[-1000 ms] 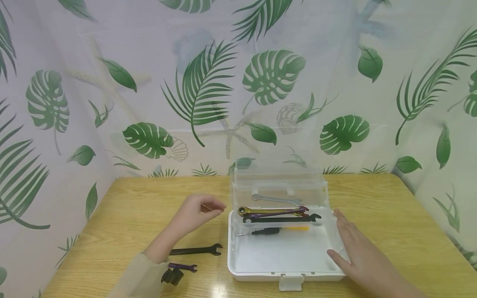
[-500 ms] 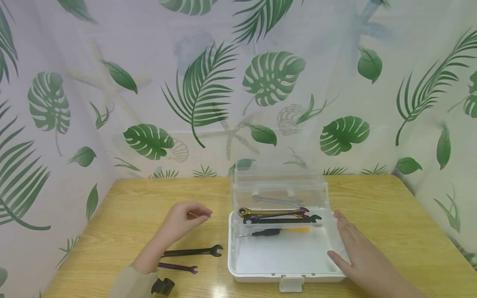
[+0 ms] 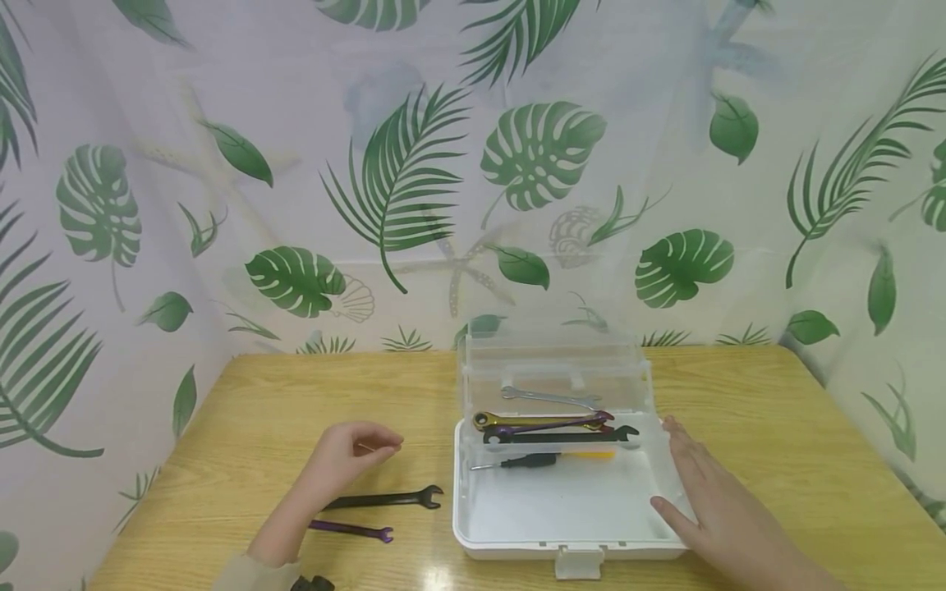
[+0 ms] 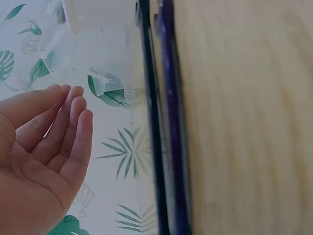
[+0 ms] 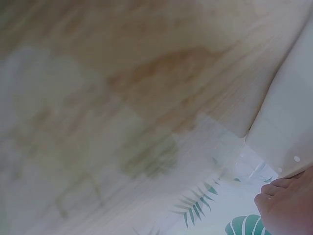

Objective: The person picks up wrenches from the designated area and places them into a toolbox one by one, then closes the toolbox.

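My left hand (image 3: 347, 460) hovers over the left of the table, its fingers loosely bent and nothing between them; the left wrist view shows the bare palm (image 4: 44, 176). Below it lie a black open-end wrench (image 3: 392, 498) and a shorter purple wrench (image 3: 355, 529), side by side. My right hand (image 3: 713, 505) rests along the right wall of a white toolbox (image 3: 473, 538), fingers straight. Inside the toolbox, a black-handled screwdriver (image 3: 528, 461) lies in the bottom. A gold ratcheting wrench (image 3: 532, 420), another black wrench (image 3: 557, 437) and a silver wrench (image 3: 550, 397) lie farther back.
The toolbox's clear lid (image 3: 554, 353) stands raised at the back, and its white latch (image 3: 578, 563) hangs at the front. A leaf-patterned cloth (image 3: 414, 164) rises behind the wooden table (image 3: 296, 394). An orange piece (image 3: 591, 454) lies beside the screwdriver.
My left hand has drawn back leftward and toward me, away from the toolbox, uncovering more of the two wrenches on the table. The right hand has stayed at the toolbox's right side.
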`<state>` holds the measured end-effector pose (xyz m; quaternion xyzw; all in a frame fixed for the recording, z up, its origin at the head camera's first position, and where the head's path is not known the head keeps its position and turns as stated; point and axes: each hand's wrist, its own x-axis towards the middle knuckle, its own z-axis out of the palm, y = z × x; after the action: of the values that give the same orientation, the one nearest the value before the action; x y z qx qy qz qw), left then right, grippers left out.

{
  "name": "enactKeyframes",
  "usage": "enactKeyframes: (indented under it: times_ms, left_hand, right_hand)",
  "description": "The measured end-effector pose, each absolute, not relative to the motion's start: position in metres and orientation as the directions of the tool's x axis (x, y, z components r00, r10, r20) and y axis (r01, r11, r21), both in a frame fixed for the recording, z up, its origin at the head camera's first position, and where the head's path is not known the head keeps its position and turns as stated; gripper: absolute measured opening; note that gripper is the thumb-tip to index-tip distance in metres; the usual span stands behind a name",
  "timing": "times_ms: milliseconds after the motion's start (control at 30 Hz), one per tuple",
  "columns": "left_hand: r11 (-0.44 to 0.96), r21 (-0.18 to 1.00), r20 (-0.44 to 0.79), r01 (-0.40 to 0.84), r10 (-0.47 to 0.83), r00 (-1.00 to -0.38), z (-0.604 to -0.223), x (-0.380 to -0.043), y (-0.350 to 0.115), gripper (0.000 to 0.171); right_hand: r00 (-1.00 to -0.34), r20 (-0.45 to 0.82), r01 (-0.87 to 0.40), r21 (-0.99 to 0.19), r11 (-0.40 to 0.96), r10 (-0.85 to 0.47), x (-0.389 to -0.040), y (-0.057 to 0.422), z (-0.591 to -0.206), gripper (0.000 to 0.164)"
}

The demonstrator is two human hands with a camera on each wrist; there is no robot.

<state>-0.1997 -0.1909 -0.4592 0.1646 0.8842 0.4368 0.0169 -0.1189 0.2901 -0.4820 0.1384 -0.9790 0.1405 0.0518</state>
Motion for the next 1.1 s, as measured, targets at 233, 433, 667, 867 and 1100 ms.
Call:
enactKeyframes:
  times_ms: [233,433,667,867,1100]
  left_hand:
    - [0.579,0.777,0.086,0.247,0.29,-0.953,-0.468,-0.195,-0.196,0.013]
    - [0.592,0.768,0.069,0.245,0.303,-0.95,-0.472,-0.192,-0.203,0.014]
    - [0.596,0.756,0.063,0.269,0.343,-0.937,-0.478,-0.19,-0.212,0.015]
    - [0.586,0.761,0.037,0.279,0.389,-0.92,-0.483,-0.19,-0.217,0.017]
    - [0.571,0.777,0.002,0.267,0.422,-0.907,-0.485,-0.19,-0.219,0.018]
  right_hand:
    - [-0.953,0.152,-0.296,-0.259,0.919,-0.264,-0.119,0.292,-0.484,0.093]
    - [-0.945,0.178,-0.313,-0.243,0.918,-0.274,-0.119,0.292,-0.485,0.092]
    - [-0.955,0.15,-0.29,-0.272,0.917,-0.257,-0.118,0.291,-0.482,0.092]
    - [-0.954,0.153,-0.291,-0.265,0.92,-0.257,-0.117,0.29,-0.481,0.091]
    - [-0.951,0.16,-0.299,-0.26,0.918,-0.265,-0.119,0.29,-0.48,0.092]
